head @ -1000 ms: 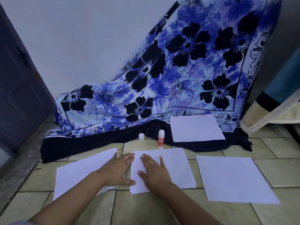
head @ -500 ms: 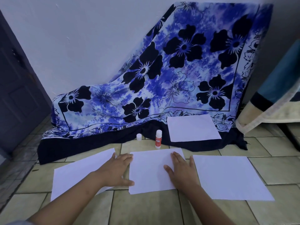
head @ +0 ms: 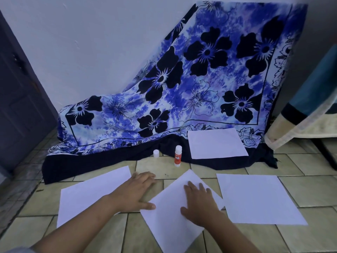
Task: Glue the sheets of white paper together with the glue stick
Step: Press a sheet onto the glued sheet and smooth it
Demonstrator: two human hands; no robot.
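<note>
Several white paper sheets lie on the tiled floor. The middle sheet (head: 169,216) sits turned at an angle, with my right hand (head: 198,203) pressing flat on it. My left hand (head: 136,192) rests flat on the floor and on the right edge of the left sheet (head: 91,196), its thumb touching the middle sheet's corner. Another sheet (head: 257,198) lies to the right, and a fourth sheet (head: 217,143) rests on the cloth behind. The uncapped red and white glue stick (head: 178,156) stands upright beyond the sheets, its white cap (head: 156,153) standing to its left.
A blue floral cloth (head: 182,88) drapes from the wall down onto the floor behind the glue stick. A dark door (head: 20,99) is at the left. A folded blanket or mattress edge (head: 306,114) sticks in from the right.
My right hand has turned the middle sheet so it now lies diagonally, pulled nearer to me. My left hand stays in about the same place.
</note>
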